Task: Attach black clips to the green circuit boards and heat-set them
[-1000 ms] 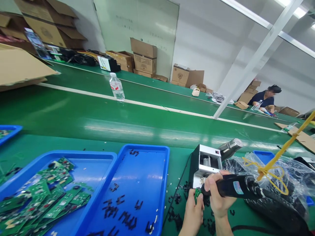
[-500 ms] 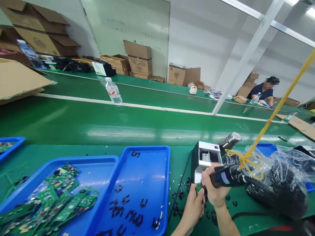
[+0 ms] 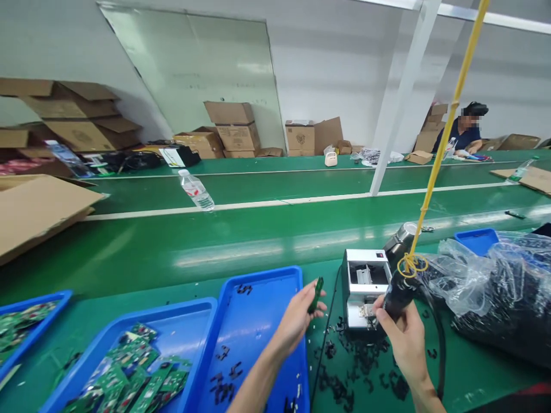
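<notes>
Between the fingers of my left hand [image 3: 297,315] is a small green circuit board [image 3: 316,295], held up above the right edge of a blue tray [image 3: 262,287]. My right hand [image 3: 402,335] is wrapped round a black electric screwdriver [image 3: 400,293] that hangs from a yellow cord [image 3: 443,132]. The screwdriver is upright and its tip is hidden. Just left of it stands a silver and black screw feeder [image 3: 367,292]. Small black clip-like parts [image 3: 340,396] lie scattered on the green bench in front of the feeder, and several more lie in the blue tray.
Another blue tray [image 3: 202,321] at left holds a heap of green circuit boards [image 3: 129,373]. A plastic bag of black parts [image 3: 503,321] sits at right. Behind are a steel flask [image 3: 402,241], a water bottle [image 3: 197,190] and a white post [image 3: 400,97]. A person [image 3: 462,132] sits far right.
My left hand has moved left, away from the feeder, with the circuit board. The screwdriver has swung from nearly level to upright in my right hand. The camera view has tilted.
</notes>
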Available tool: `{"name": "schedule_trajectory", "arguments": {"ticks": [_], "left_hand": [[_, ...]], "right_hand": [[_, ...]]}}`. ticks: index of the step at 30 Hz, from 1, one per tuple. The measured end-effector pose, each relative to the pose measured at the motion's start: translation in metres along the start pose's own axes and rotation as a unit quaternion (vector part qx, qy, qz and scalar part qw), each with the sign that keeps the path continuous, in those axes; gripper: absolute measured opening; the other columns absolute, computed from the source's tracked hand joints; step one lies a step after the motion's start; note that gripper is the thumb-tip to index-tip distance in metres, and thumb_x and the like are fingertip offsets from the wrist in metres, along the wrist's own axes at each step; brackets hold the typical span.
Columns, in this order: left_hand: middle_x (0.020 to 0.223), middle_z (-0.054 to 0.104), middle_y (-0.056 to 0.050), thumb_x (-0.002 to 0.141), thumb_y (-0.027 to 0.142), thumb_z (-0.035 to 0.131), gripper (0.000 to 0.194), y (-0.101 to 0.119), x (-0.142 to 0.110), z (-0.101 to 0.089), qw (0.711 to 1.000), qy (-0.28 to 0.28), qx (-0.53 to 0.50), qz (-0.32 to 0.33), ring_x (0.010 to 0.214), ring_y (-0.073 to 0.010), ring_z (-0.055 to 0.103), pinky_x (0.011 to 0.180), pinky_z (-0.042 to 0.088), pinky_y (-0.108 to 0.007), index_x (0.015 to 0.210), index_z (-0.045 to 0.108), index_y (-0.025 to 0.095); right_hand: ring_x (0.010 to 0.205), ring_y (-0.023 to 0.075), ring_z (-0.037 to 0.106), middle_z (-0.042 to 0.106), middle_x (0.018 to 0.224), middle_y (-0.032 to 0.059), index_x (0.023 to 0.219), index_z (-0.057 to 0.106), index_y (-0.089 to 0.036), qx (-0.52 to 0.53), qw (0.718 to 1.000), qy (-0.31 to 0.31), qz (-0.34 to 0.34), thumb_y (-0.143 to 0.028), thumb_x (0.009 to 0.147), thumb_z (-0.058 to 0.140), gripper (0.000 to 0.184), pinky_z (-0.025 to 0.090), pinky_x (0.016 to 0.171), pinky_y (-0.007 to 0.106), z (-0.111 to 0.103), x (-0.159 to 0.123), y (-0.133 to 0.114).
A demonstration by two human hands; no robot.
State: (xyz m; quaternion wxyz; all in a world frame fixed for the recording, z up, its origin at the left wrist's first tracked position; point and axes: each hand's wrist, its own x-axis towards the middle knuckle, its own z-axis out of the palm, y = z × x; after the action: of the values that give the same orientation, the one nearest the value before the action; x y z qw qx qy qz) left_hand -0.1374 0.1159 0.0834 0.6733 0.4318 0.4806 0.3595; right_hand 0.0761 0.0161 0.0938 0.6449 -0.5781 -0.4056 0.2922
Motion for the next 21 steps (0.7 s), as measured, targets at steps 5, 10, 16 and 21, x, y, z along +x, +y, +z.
{"name": "schedule_trajectory", "arguments": {"ticks": [5, 10, 16, 21], "left_hand": [[0.13, 0.067, -0.01, 0.098, 0.036, 0.067, 0.037, 0.04, 0.111, -0.001, 0.989, 0.048, 0.134, 0.044, 0.107, -0.0253, 0.069, 0.089, 0.06, -0.047, 0.13, 0.063, 0.019], [0.134, 0.065, -0.011, 0.098, 0.036, 0.067, 0.038, 0.053, 0.171, 0.004, 0.945, 0.159, 0.248, 0.142, 0.111, -0.0267, 0.068, 0.092, 0.059, -0.049, 0.132, 0.062, 0.019], [0.142, 0.064, -0.014, 0.095, 0.033, 0.066, 0.041, 0.007, 0.073, -0.027, 0.882, 0.221, 0.339, 0.242, 0.136, -0.0295, 0.055, 0.116, 0.043, -0.051, 0.133, 0.062, 0.018], [0.123, 0.076, -0.016, 0.096, 0.051, 0.047, 0.049, -0.059, -0.075, -0.122, 0.828, 0.39, 0.363, 0.175, 0.112, -0.0297, 0.073, 0.099, 0.058, -0.046, 0.125, 0.064, 0.014]], "right_hand": [[0.113, 0.0248, 0.062, 0.064, 0.125, 0.0115, 0.135, 0.055, -0.02, -0.068, 0.992, 0.104, -0.026, -0.04, 0.086, 0.077, 0.057, 0.052, 0.098, 0.038, -0.006, -0.022, 0.028], [0.081, 0.0185, 0.065, 0.064, 0.09, 0.004, 0.118, 0.066, -0.019, -0.159, 0.973, 0.057, -0.154, -0.025, 0.094, 0.069, 0.025, 0.056, 0.081, 0.031, -0.011, -0.065, 0.059], [0.08, 0.0173, 0.073, 0.073, 0.103, 0.0067, 0.12, 0.071, -0.024, -0.295, 0.908, -0.246, -0.167, -0.006, 0.097, 0.048, 0.037, 0.061, 0.072, 0.023, 0.027, -0.08, 0.077], [0.105, 0.0306, 0.074, 0.074, 0.113, 0.011, 0.113, 0.077, -0.024, -0.365, 0.844, -0.319, -0.231, 0.012, 0.073, 0.041, 0.064, 0.063, 0.082, 0.036, 0.043, -0.068, 0.097]]}}
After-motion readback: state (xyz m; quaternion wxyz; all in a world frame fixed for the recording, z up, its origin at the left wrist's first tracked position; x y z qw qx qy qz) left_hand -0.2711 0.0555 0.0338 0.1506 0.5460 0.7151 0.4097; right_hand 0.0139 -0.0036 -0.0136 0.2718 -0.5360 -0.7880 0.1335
